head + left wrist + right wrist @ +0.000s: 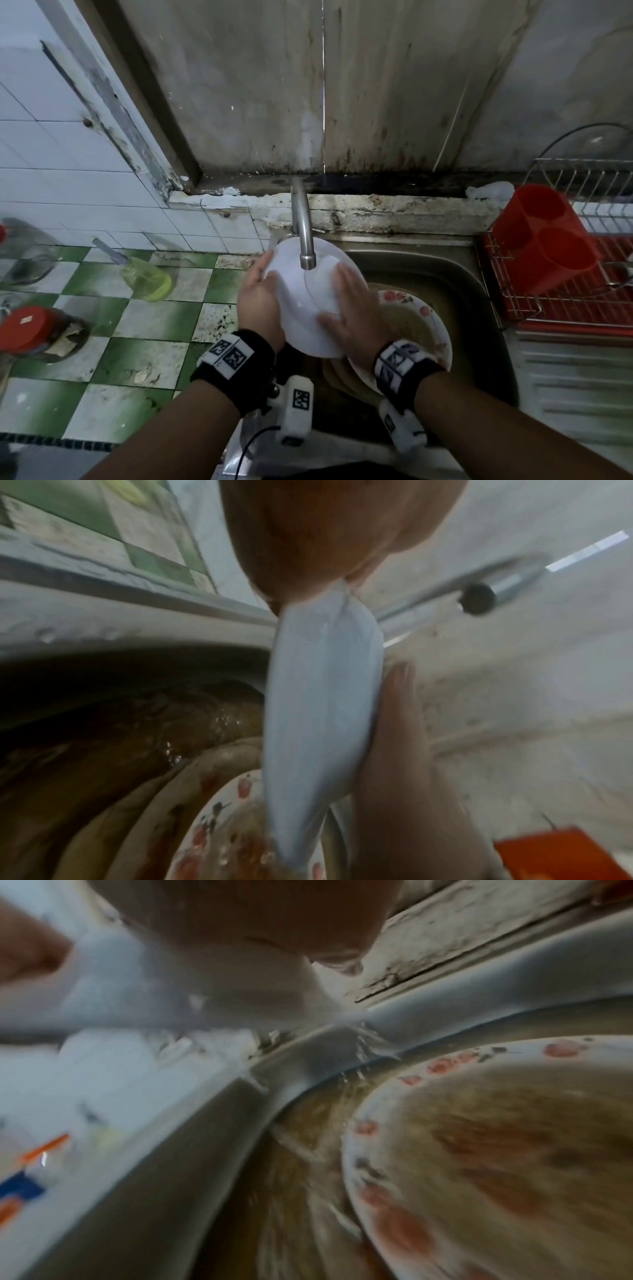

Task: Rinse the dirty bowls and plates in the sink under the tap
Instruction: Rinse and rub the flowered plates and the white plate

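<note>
White plate (308,301) tilted under tap (306,253), above sink (479,284). Left hand (258,301) grips rim at 9 o'clock; right hand (356,308) flat on face at 3, fingers straight. Rub & rotate so water reaches whole face. Floral plate (431,329) at 5 is dirty.

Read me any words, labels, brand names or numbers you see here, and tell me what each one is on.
No readable text.
Wristbands: black-and-white square marker patterns, no letters or numbers.
Red jar lid: small pale sticker, too small to read.
Carton beside the sink: blue and orange print, too blurred to read.
White plate, flowered plate: no writing.
</note>
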